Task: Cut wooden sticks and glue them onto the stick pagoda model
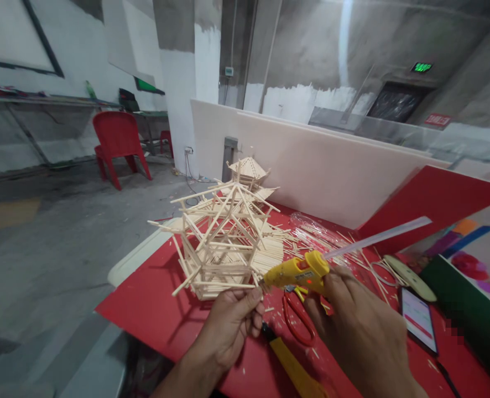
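Right grip (361, 315) has a yellow glue gun (292, 272) nozzle-left, tipped slightly down, left grip (236, 320) pinching a stick (245, 287) over a red-topped bench (145, 318), half-painted walls (295, 66) behind.

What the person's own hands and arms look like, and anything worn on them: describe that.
The left hand and the right hand are bare, without gloves. No ring, watch or bracelet shows. No sleeve shows on the left forearm; the right arm leaves the picture near the wrist, no sleeve showing.
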`<state>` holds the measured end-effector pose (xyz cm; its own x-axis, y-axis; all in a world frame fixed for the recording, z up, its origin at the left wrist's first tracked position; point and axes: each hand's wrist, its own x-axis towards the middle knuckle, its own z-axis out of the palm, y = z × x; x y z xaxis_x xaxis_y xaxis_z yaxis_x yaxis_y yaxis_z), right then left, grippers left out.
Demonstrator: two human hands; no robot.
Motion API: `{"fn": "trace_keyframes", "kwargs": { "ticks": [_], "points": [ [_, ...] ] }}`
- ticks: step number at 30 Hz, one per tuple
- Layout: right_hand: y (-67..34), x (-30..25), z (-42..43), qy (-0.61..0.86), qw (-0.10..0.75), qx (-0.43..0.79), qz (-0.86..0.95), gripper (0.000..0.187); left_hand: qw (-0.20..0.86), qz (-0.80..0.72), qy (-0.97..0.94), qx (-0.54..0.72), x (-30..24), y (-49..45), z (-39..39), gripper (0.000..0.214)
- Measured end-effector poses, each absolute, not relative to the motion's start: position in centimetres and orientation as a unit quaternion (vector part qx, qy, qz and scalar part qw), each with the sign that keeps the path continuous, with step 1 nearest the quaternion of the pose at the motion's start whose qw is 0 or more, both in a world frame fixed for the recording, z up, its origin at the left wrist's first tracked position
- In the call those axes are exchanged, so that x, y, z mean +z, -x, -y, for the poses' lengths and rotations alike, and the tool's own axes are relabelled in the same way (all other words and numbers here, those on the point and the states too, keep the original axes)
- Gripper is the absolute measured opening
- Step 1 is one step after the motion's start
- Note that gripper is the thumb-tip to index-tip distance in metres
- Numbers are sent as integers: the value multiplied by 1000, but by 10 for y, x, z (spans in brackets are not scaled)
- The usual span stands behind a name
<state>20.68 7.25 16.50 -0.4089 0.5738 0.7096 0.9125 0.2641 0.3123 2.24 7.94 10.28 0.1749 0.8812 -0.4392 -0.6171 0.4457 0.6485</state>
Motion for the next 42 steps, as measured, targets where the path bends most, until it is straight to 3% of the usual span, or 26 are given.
{"fn": "trace_keyframes", "kwargs": {
  "ticks": [42],
  "points": [
    [-225,156,-59,512,267,-352,737,29,751,-446,-215,436,109,-13,-90,35]
  ]
}}
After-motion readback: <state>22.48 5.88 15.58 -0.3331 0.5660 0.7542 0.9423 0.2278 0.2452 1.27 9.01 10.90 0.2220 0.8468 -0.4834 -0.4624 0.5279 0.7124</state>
